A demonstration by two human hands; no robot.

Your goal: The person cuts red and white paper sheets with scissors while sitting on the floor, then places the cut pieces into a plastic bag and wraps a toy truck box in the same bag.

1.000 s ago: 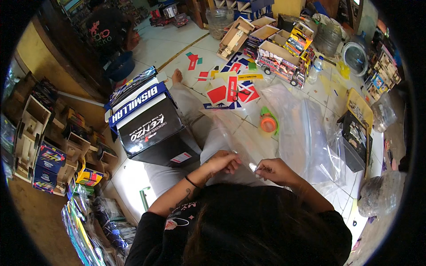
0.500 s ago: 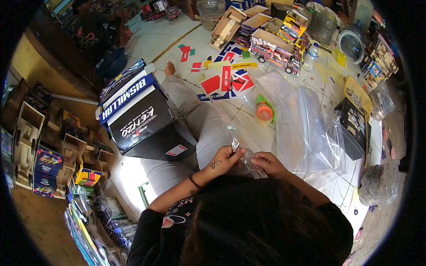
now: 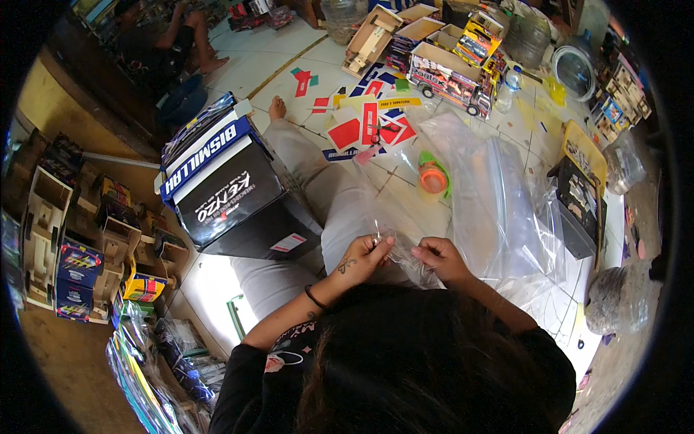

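Note:
Both hands are closed on a clear plastic bag (image 3: 402,254) stretched between them over my lap. My left hand (image 3: 363,253) pinches its edge between thumb and fingers. A short distance to the right, my right hand (image 3: 441,259) pinches another part of the same film. The bag's far end trails forward over the floor, toward a pair of scissors (image 3: 387,131) lying on red and white paper pieces. To my left, a large toy truck (image 3: 246,195) with a black front and a blue band rests against my leg.
An orange and green tape roll (image 3: 434,179) lies ahead, beside a pile of clear plastic sheets (image 3: 481,210). Farther off stand a toy truck (image 3: 448,81) and a water bottle (image 3: 508,90). Wooden truck bodies (image 3: 47,239) are stacked at left. A person (image 3: 170,43) sits at the far left.
My hands have moved slightly apart, the right one shifting rightward, with the film pulled between them. At the far left, the other person's posture has changed, and a bare leg now shows.

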